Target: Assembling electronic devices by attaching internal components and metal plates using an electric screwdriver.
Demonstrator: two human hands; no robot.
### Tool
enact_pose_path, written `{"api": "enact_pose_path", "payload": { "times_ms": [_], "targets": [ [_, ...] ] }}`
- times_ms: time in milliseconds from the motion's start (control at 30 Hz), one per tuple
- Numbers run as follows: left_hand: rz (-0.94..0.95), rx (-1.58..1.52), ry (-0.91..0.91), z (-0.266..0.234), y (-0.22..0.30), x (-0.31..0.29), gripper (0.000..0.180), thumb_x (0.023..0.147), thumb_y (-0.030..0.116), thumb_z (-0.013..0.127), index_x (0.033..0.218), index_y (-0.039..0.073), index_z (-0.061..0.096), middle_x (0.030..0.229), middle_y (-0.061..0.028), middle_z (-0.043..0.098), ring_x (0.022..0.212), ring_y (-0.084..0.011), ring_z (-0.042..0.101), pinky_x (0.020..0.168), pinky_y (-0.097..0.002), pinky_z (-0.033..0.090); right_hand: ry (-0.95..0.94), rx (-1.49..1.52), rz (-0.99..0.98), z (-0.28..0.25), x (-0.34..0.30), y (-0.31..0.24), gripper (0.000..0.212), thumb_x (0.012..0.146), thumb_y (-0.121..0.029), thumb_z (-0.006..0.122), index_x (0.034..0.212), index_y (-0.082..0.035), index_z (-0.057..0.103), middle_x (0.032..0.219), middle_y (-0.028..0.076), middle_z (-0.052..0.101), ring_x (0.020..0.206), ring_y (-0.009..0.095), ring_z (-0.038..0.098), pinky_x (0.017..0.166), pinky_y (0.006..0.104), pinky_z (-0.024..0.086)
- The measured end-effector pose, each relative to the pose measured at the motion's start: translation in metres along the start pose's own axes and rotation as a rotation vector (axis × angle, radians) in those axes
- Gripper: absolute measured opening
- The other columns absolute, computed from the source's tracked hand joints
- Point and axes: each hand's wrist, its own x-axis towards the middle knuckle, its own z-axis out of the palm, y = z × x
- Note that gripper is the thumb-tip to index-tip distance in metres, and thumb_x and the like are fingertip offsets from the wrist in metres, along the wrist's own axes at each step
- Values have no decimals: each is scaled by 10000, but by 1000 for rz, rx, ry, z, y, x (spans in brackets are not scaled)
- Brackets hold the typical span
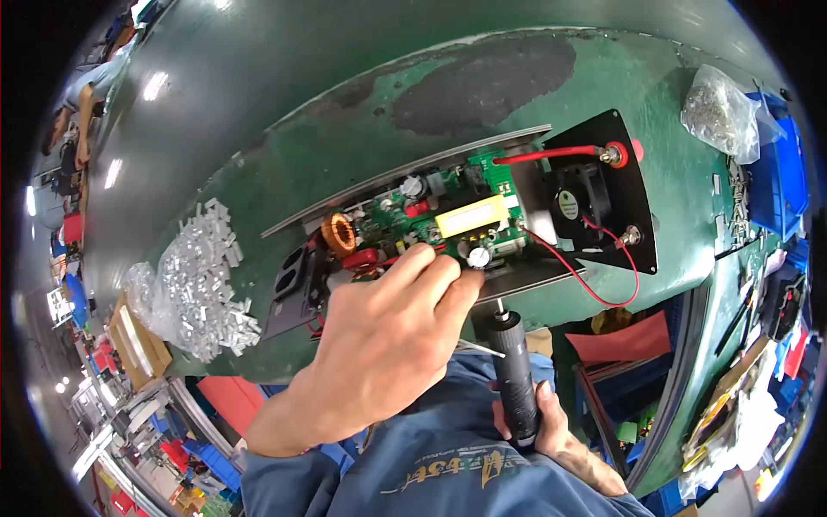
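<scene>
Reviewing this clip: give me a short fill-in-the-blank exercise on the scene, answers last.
The right hand holds a ____-coloured electric screwdriver.
The toroidal coil sits near the picture-____ end of the circuit board.
The thick cable reaching the upper terminal is ____.
The cooling fan lies to the ____ of the toroidal coil.

Missing words: black; left; red; right.

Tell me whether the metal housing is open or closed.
Open: no cover sits over the housing, and the green circuit board and copper-wound coil lie exposed inside it.
</scene>
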Motion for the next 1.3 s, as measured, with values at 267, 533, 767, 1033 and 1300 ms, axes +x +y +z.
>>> {"api": "enact_pose_path", "payload": {
  "times_ms": [267,533,767,1033,1300],
  "targets": [
    [-22,111,221,14,1,-20,168,820,176,781,944,103,697,814,9,609,726,-168,612,541,-314,477,155,-411,-166,-13,-7,1,947,999,-764,169,1342,35,544,713,84,619,599,144,559,585,276,434],
    [80,78,394,-76,-62,46,292,762,260,849,933,56,730,807,-94,683,719,-289,663,624,-390,529,372,-694,-388,-36,-30,-15,946,986,-775,173,1247,48,561,798,53,643,682,123,570,639,295,459],
    [-94,121,261,-187,-190,130,358,791,187,828,1095,31,721,1016,-130,744,947,-300,726,811,-380,554,443,-624,-512,-10,-26,-59,624,1064,-520,298,1294,-44,629,876,71,626,770,184,533,720,362,451],
    [327,500,701,-151,-192,130,175,817,165,784,951,88,704,870,-37,675,787,-220,657,620,-352,539,513,-571,-499,-25,-14,-51,756,1034,-654,269,1259,-37,643,877,-12,586,751,124,475,677,300,405],
    [472,658,723,-131,-154,95,250,745,110,714,994,90,730,882,10,668,760,-134,637,567,-267,504,507,-520,-455,-20,-5,-51,734,1047,-654,265,1194,-50,655,788,-44,495,682,101,415,614,286,357]
  ]
}}
